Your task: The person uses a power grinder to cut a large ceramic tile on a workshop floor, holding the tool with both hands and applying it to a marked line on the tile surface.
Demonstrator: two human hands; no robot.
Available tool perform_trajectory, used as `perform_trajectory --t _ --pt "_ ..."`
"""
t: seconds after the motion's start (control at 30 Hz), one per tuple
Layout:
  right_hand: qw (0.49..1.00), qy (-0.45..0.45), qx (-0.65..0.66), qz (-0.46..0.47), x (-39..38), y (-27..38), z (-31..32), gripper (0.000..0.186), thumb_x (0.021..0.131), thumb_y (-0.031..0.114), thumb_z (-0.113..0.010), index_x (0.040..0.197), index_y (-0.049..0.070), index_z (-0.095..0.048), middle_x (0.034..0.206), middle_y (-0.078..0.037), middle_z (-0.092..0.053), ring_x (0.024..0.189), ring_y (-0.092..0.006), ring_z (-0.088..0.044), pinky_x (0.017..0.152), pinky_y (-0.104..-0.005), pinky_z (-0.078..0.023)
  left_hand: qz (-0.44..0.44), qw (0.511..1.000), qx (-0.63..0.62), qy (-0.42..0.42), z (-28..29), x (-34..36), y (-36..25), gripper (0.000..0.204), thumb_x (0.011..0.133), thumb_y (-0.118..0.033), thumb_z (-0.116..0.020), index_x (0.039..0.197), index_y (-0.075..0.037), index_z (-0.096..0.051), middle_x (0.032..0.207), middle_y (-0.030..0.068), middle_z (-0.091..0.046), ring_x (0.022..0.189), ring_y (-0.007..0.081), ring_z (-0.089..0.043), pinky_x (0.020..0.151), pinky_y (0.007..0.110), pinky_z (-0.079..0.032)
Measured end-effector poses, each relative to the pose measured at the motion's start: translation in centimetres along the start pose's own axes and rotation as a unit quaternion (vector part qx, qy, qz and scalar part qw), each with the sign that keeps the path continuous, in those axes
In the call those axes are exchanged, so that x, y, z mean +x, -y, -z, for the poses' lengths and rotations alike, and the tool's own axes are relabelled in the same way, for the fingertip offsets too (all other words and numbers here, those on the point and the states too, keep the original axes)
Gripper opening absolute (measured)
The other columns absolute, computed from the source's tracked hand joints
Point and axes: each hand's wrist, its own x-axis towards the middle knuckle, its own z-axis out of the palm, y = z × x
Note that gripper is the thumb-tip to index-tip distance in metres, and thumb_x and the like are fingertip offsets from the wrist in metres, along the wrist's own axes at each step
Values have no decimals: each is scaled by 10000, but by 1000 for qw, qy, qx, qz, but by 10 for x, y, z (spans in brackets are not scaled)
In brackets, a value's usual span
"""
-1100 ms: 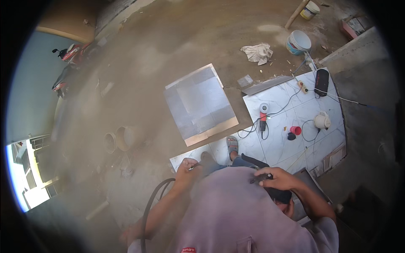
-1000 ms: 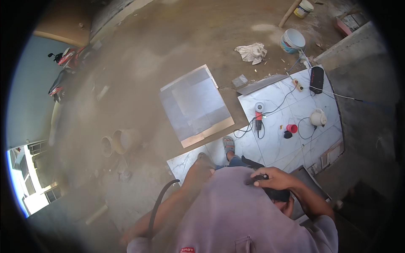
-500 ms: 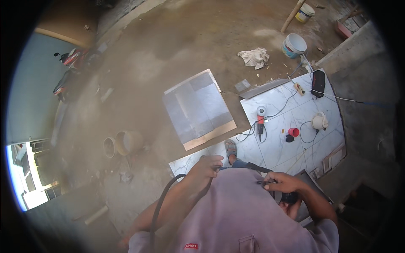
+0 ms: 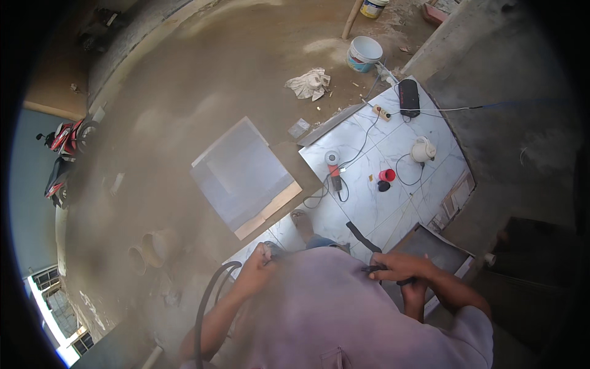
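Note:
My left hand (image 4: 255, 269) is closed in front of my shirt, its curled fingers hiding whatever they hold. Beside that forearm a thick black cable (image 4: 201, 307) bends in a loop. On the other side my right hand (image 4: 401, 265) grips a black strap (image 4: 364, 237), whose free end sticks out over the tiles; more dark material shows at the fingertips and below the palm. Under my right wrist, part of another hand or forearm (image 4: 415, 296) shows, apparently another person's, mostly hidden.
White marbled tiles (image 4: 362, 212) carry an angle grinder (image 4: 333, 169), a red cup (image 4: 386, 175), a cream kettle (image 4: 423, 149), a power strip (image 4: 381, 112) and a black speaker-like cylinder (image 4: 409, 98). Cords cross them. A grey panel (image 4: 239, 172), bucket (image 4: 365, 52) and rag (image 4: 309, 83) lie beyond.
The whole view has swung, shifting the floor things leftward. My left hand has moved left, away from my chest. The strap's end now juts forward from my right hand.

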Motion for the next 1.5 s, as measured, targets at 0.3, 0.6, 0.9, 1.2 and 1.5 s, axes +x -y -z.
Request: perform_trajectory --t 0.3,0.6,0.9,1.2,1.5 --pt "999 4 33 -7 -6 -62 -15 385 963 402 -669 1102 47 -620 944 -70 -648 910 -220 -619 845 -351 -465 84 980 -175 49 -2 -3 -44 315 908 -68 -551 1182 -70 -396 745 18 -441 541 80 -344 477 262 -262" --pt "922 -134 355 74 48 -8 -25 374 951 310 -710 1141 13 -582 920 -31 -582 806 -113 -577 706 -271 -472 -10 992 -107 67 15 6 -18 268 1027 -206 -526 1245 -57 -480 851 1 -477 655 71 -407 545 244 -320" --pt "906 -153 387 76 90 76 -37 346 964 260 -702 1144 -28 -636 966 -46 -650 878 -104 -597 757 -266 -480 31 962 -271 -21 -2 13 -1 348 1018 -245 -581 1289 -34 -521 1014 36 -562 767 100 -505 669 252 -425" --pt "936 -162 292 114 94 81 -42 411 952 301 -710 1194 -27 -658 1060 -91 -682 989 -137 -619 858 -297 -492 -33 972 -216 91 -39 -2 -19 400 1021 -297 -597 1338 -68 -513 1043 29 -552 855 100 -520 773 266 -448" --pt "950 -125 243 148 105 83 -35 388 937 317 -723 1147 -8 -689 1040 -95 -687 991 -153 -623 847 -307 -488 -59 984 -151 78 -37 -8 -14 353 1028 -255 -589 1309 -56 -514 1081 40 -556 928 99 -526 837 275 -452"
